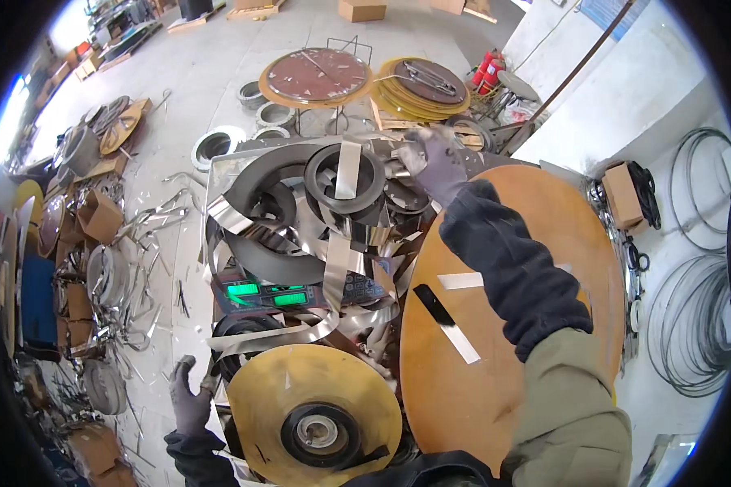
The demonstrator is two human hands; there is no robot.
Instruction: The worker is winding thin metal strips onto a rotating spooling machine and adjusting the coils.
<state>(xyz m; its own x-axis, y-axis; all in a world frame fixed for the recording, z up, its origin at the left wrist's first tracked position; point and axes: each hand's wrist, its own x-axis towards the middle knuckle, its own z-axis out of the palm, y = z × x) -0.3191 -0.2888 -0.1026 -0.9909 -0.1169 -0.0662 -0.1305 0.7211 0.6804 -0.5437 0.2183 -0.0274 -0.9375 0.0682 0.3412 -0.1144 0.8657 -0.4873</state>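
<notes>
My right hand [440, 169], in a grey glove, reaches to the far edge of the bench, beside a pile of dark rings and shiny metal strips. Motion smears its fingers, so whether it grips anything cannot be told. At the near left edge, my gloved left hand [191, 399] is raised with fingers and thumb apart and nothing in it. Beside it lies a round yellow disc [256, 406] with a dark hub [318, 434]. A digital scale [280, 297] with green displays sits half buried under a dark ring [345, 177] and a curved metal strip [335, 280].
A large orange-brown round board [463, 398] fills the right side, with short strips [463, 344] on it. Behind stands a red-topped round stand [317, 75]. Metal scrap [150, 227] litters the floor at left. Wire coils [694, 325] hang along the right wall.
</notes>
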